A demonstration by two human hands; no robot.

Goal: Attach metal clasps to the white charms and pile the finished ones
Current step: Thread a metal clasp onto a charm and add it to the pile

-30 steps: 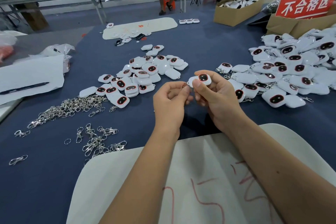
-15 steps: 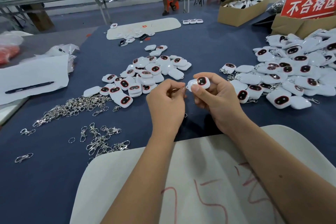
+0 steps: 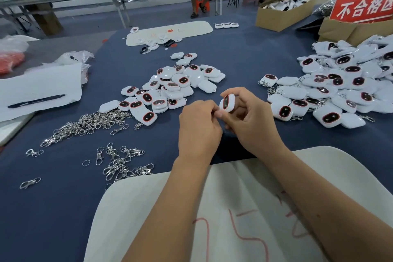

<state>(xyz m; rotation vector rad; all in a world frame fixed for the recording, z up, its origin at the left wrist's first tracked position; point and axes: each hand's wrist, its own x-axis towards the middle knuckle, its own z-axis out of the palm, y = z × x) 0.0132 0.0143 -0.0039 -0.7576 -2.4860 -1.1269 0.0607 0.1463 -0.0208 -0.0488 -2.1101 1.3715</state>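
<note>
The right hand (image 3: 253, 125) holds a white charm (image 3: 227, 103) upright above the blue desk (image 3: 244, 57), fingers curled round its edges. The left hand (image 3: 197, 127) pinches at the charm's lower edge; what its fingers grip is hidden. A loose heap of clasps (image 3: 85, 125) lies at the left, a pile of bare charms (image 3: 170, 89) sits ahead, and a bigger pile of clasped charms (image 3: 340, 89) lies at the right. Beyond, an open cardboard box (image 3: 280, 17) holds more white charms. A second cardboard box (image 3: 350, 30) carries a red sign (image 3: 363, 6).
</note>
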